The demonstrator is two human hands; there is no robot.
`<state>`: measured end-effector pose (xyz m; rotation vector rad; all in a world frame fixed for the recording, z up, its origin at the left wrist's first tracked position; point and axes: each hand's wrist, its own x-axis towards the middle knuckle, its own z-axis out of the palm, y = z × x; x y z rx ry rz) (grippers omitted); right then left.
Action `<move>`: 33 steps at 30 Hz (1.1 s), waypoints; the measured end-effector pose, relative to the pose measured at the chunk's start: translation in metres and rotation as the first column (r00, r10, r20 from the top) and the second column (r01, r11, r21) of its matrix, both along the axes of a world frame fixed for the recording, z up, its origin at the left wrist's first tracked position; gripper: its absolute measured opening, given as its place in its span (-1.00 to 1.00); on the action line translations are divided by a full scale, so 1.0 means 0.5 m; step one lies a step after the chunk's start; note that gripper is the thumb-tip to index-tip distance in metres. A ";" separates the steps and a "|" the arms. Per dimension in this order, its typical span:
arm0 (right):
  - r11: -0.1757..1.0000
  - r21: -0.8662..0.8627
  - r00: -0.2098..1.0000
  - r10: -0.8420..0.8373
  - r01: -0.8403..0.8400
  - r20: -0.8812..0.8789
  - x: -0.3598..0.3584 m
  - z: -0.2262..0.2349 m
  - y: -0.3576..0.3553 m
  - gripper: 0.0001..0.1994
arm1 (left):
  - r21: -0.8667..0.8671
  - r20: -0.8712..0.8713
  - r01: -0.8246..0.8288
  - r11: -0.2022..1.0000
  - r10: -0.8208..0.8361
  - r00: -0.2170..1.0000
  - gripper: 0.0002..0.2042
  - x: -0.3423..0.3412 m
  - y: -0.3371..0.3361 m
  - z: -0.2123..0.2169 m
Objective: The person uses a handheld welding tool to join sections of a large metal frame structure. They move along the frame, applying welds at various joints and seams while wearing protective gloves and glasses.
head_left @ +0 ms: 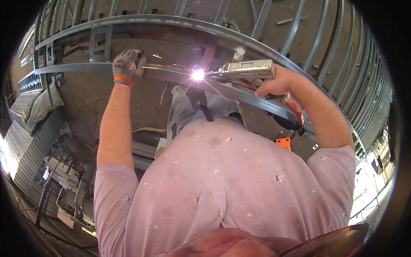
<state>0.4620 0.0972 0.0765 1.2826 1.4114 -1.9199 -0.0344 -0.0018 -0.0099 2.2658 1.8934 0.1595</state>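
My gloved left hand (127, 67) is closed on the near rail (85, 67) of a long grey metal frame, to the left of the arc. My bare right hand (278, 81) grips a pale boxy welding gun (248, 67) with a red-sleeved cable (294, 108) trailing from it. At the gun's tip a bright white-violet welding arc (198, 76) burns on the near rail. Orange sparks fly left toward my glove. Glare hides the weld spot itself.
A far rail (171, 19) runs parallel, joined by a crosspiece (100, 44). Several metal bars (295, 25) lie beyond and along the right. An orange object (283, 144) rests on the floor at right. Corrugated sheets (40, 141) and a white sack (46, 103) are at left.
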 end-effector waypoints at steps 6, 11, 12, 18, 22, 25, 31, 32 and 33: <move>0.995 -0.047 0.993 0.088 -0.084 0.084 -0.009 0.009 0.014 -0.22 | -0.023 0.000 0.000 1.000 0.000 1.000 -0.78 -0.003 -0.001 -0.003; 0.997 -0.031 0.995 0.078 -0.076 0.070 -0.006 0.005 0.015 -0.23 | 0.006 0.004 -0.011 1.000 0.011 1.000 -0.79 -0.005 -0.002 -0.009; 0.997 -0.032 0.995 0.073 -0.071 0.071 -0.005 0.004 0.012 -0.23 | -0.012 -0.005 -0.017 1.000 0.017 1.000 -0.79 -0.003 -0.002 -0.008; 0.997 -0.012 0.995 0.082 -0.081 0.062 -0.002 0.013 0.013 -0.25 | -0.004 -0.016 -0.002 1.000 0.002 1.000 -0.80 -0.004 0.001 -0.004; 0.997 -0.058 0.998 0.047 -0.044 0.049 0.007 0.001 0.009 -0.25 | -0.002 0.005 -0.002 1.000 0.002 1.000 -0.80 -0.006 0.001 -0.007; 0.998 -0.044 0.999 0.039 -0.038 0.032 0.008 -0.001 0.007 -0.28 | -0.003 0.007 -0.008 1.000 0.008 1.000 -0.80 -0.007 0.001 -0.005; 0.998 0.021 0.999 0.051 -0.051 -0.006 0.014 -0.001 0.003 -0.33 | -0.023 0.024 -0.014 1.000 0.015 1.000 -0.80 -0.010 0.001 -0.009; 0.998 0.032 0.998 0.056 -0.055 -0.017 0.018 -0.006 0.001 -0.33 | -0.013 0.042 -0.014 1.000 0.015 0.999 -0.80 -0.010 0.002 -0.009; 0.997 0.044 0.998 0.060 -0.059 -0.028 0.021 -0.010 -0.001 -0.33 | -0.013 0.030 -0.012 1.000 0.012 0.999 -0.80 -0.011 0.002 -0.010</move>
